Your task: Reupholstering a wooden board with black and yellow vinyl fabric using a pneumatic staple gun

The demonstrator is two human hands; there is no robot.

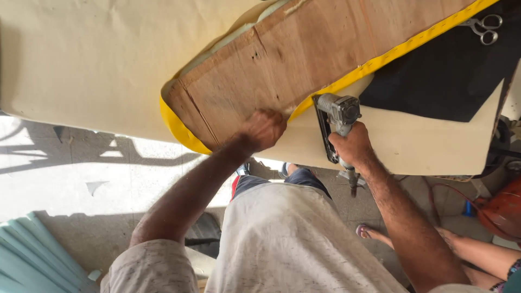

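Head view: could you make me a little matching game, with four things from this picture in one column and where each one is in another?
Things:
1. stapler
2. scissors
3. yellow fabric
4. left hand

Places:
A. on the dark cloth, top right
B. in the grip of the right hand
C. pressed on the board near its edge
D. wrapped round the board's corner and edge

Pairs: 1-B, 2-A, 3-D, 4-C
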